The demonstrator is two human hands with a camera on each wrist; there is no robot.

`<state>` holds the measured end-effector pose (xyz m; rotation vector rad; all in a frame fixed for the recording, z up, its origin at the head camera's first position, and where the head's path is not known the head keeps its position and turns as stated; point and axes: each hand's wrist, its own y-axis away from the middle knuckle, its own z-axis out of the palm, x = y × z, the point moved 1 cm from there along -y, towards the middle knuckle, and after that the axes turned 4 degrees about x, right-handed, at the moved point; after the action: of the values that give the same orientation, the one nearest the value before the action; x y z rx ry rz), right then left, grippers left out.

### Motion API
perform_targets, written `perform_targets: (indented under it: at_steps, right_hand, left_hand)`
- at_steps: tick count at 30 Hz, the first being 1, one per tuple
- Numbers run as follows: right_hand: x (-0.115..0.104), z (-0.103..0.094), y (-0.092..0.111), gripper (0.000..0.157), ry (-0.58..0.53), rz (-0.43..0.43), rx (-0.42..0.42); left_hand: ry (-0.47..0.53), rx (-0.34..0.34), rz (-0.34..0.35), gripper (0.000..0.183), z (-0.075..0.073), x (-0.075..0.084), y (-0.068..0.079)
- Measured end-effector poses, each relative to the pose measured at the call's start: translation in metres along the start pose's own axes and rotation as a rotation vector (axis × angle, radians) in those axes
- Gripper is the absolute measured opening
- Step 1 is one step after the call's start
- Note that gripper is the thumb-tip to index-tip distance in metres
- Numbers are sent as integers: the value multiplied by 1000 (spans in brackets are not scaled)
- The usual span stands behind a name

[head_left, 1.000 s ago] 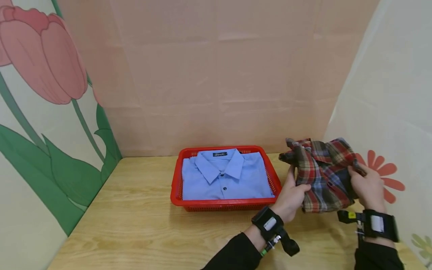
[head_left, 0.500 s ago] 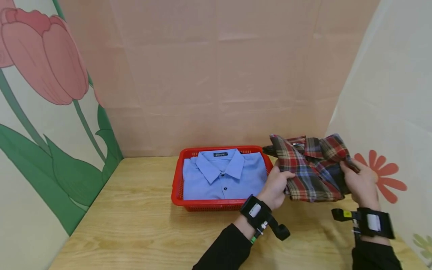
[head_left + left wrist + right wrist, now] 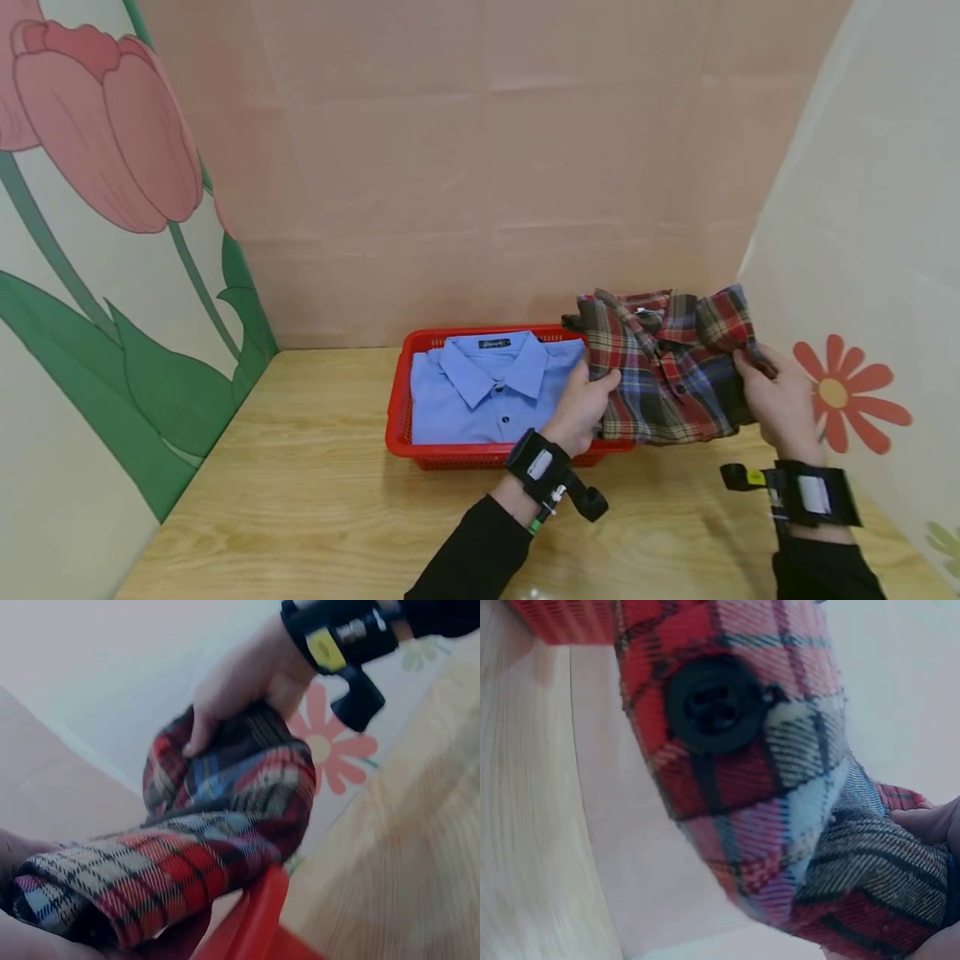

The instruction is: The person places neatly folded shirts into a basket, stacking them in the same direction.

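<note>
A folded plaid shirt in red, grey and blue is held up off the table by both hands. My left hand grips its left side, thumb on top, above the right rim of the red basket. The opposite side is pinched by my right hand. In the left wrist view the shirt sags between the hands and hangs close over the basket rim. A dark button on the cloth fills much of the right wrist view. Inside the basket lies a folded light blue shirt, collar toward the back.
The basket stands on a light wooden table near the pink back wall. A white side wall with a red flower rises close to my right hand. On the left is a tulip-printed wall.
Both hands have carried the plaid shirt left and slightly up, from beside the basket to over its right edge. The blue shirt and basket have stayed in place.
</note>
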<state>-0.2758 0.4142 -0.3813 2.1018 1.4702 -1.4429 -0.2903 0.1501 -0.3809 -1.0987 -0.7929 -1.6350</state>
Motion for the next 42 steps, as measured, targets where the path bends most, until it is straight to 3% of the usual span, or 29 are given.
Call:
perform_targets:
  at_steps: [9, 15, 20, 29, 36, 42]
  right_hand:
    - [-23, 6, 11, 39, -122, 12, 2]
    - [-35, 13, 17, 46, -212, -12, -84]
    - [-43, 23, 22, 51, -259, 1, -122]
    - [-59, 40, 34, 35, -373, -35, -188]
    - [-64, 53, 41, 41, -322, -61, -212]
    - [-74, 63, 49, 48, -383, -68, -312]
  left_hand:
    - [-92, -3, 64, 54, -22, 11, 4]
    - [-93, 8, 86, 49, -40, 21, 4]
    - [-171, 26, 122, 53, -53, 27, 4]
    - [-224, 72, 71, 58, -82, 43, 6]
    - [-252, 68, 56, 53, -98, 50, 7]
    - [-282, 86, 75, 53, -115, 57, 13]
